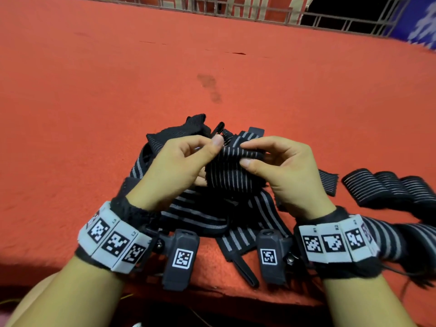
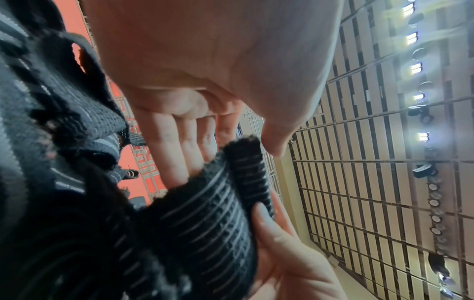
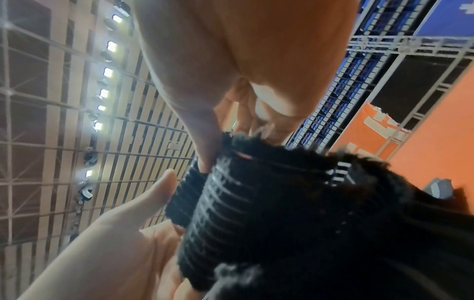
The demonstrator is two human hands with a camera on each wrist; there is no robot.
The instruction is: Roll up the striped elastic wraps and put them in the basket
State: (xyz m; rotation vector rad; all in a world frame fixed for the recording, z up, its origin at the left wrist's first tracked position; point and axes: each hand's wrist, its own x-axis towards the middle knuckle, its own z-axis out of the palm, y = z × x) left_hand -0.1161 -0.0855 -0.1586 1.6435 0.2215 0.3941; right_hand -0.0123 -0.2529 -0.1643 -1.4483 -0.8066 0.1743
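A black elastic wrap with grey stripes (image 1: 232,171) is held up above a loose pile of the same wraps (image 1: 207,215). My left hand (image 1: 210,152) pinches its upper left edge, thumb on top and fingers behind. My right hand (image 1: 252,154) pinches the upper right edge between thumb and forefinger. In the left wrist view the wrap's end (image 2: 246,172) is turned over into a small roll beside my left thumb. In the right wrist view the same wrap (image 3: 243,203) sits under my right thumb (image 3: 202,142). No basket shows in any view.
Everything lies on a red carpeted surface (image 1: 118,114) whose front edge runs just below my wrists. Several rolled striped wraps (image 1: 389,187) lie side by side at the right, and another striped piece (image 1: 391,237) lies behind my right wrist. A metal railing (image 1: 259,10) borders the far side.
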